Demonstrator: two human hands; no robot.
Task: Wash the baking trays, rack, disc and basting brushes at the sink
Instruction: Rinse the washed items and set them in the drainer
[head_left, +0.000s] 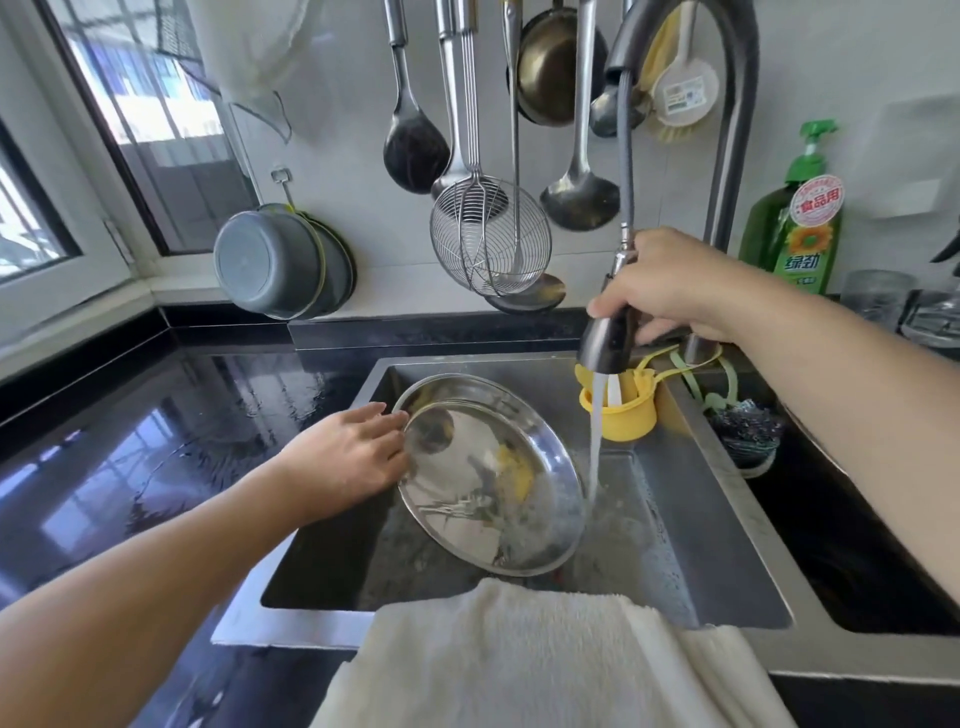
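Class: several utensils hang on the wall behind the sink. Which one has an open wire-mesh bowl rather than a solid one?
The wire skimmer, hanging in the middle. Its round bowl is see-through wire; the dark spoon to its left and ladle to its right have solid bowls.

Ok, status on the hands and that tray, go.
Left hand holds round steel tray tilted in sink. Right hand grips spray head, water running beside tray. Nothing blocking.

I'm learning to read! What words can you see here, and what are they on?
"食品用": round red sticker on the green soap bottle.
"绿劲": the bottle's green label, under the sunflower.
Smaller print under that: too blurred to read.
Tag on the hanging round brush: too blurred to read.
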